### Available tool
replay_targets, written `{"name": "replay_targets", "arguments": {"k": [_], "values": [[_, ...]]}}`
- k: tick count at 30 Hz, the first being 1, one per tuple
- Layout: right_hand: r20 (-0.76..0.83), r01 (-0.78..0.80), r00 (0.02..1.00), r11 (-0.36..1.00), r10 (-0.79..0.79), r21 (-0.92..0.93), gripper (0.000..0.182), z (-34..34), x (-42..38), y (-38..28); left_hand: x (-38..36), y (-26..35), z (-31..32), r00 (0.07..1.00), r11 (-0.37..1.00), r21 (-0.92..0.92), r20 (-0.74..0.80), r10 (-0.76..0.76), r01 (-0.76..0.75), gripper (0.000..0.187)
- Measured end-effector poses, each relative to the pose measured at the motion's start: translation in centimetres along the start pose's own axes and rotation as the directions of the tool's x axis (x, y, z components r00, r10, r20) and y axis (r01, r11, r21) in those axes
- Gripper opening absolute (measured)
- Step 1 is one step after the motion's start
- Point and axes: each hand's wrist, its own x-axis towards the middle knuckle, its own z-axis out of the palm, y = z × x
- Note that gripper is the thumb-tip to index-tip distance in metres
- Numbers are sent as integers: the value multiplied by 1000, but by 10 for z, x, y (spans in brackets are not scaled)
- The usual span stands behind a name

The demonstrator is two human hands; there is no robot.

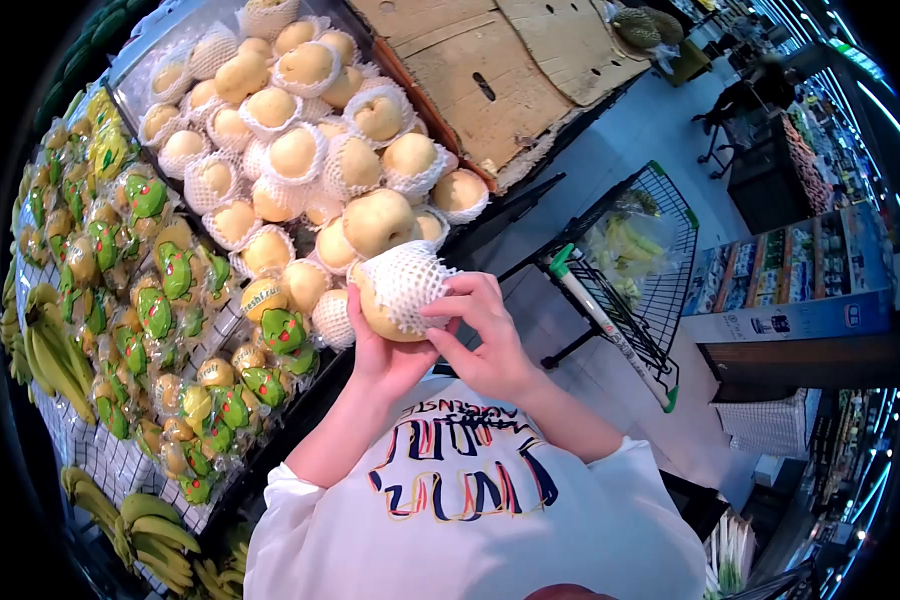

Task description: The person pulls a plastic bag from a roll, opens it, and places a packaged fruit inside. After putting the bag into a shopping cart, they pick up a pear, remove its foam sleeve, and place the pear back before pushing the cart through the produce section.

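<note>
A yellow pear (403, 290) partly covered by a white foam net (406, 283) is between my two hands, in front of my chest. My left hand (385, 355) is wrapped round its left side and underside. On the right, the bent fingers of my right hand (485, 335) pinch the edge of the net. Just beyond my hands lies a pile of similar pears (295, 153), most of them in white foam nets. One bare pear (378, 221) rests at the near edge of the pile.
Left of the pile are bagged fruits (155, 310) with green cartoon prints, and bananas (58, 355). Flattened cardboard (490, 75) covers the stand at the top. A shopping cart (650, 270) holding a bagged item is at the right, beside a low shelf display (785, 275).
</note>
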Motion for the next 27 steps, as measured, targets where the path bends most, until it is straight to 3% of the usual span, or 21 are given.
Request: {"name": "replay_targets", "arguments": {"k": [6, 9, 11, 17, 19, 23, 27], "values": [[-24, -37, 999, 999, 37, -2, 53, -13, 6, -16, -2, 1, 0, 997, 950, 302, 2, 81, -78, 96], [21, -4, 1000, 978, 9, -209, 62, -13, 13, -25, -2, -2, -5, 988, 905, 398, 33, 151, -152, 97], [-53, 5, 998, 967, -20, -255, 64, -6, 13, -20, -4, -1, -11, 981, 876, 441, 104, 164, -193, 95], [-191, -93, 977, 996, 93, 8, 31, 6, 14, -10, -13, 13, -4, 951, 865, 430, 268, 152, -259, 79], [-213, -64, 976, 997, 51, -53, 18, 9, 18, -4, -15, 15, 1, 946, 855, 430, 262, 190, -290, 81], [-272, -80, 962, 954, -2, -290, 12, 15, 28, -8, -13, 18, -10, 947, 894, 343, 244, 211, -288, 82], [-273, -189, 950, 976, 153, -109, 8, 25, 31, 0, -18, 24, -9, 943, 889, 332, 215, 254, -315, 84]]}}
